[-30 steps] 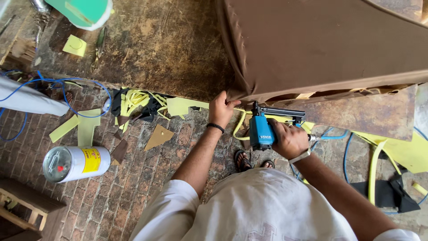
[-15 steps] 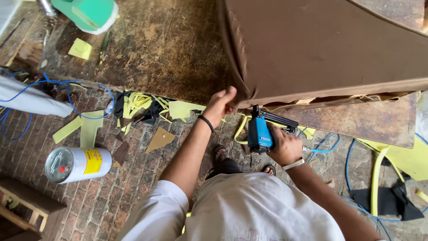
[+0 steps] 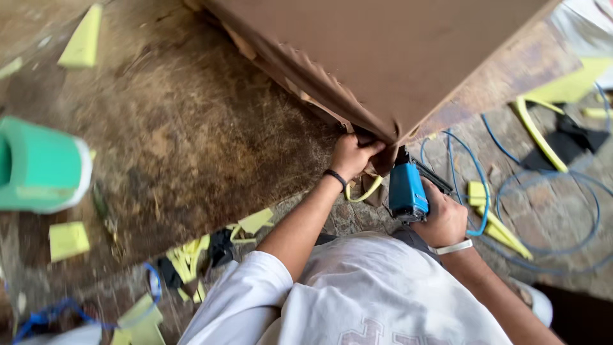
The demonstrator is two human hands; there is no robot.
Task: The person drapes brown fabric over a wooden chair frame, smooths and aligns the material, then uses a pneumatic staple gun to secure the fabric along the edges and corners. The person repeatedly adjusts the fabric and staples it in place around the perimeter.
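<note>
Brown fabric (image 3: 383,57) pinched by left hand (image 3: 350,155); right hand (image 3: 444,220) clamped on blue staple gun (image 3: 407,190).

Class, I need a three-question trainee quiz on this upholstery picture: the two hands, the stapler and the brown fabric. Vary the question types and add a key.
1. True or false: the right hand grips the blue stapler.
2. What does the left hand pinch?
A. the hose
B. the brown fabric
C. a foam scrap
3. Fill in: the blue hose lies looped on the ____ floor.

Key
1. True.
2. B: it pinches the brown fabric at the lower corner.
3. Brick.
</note>
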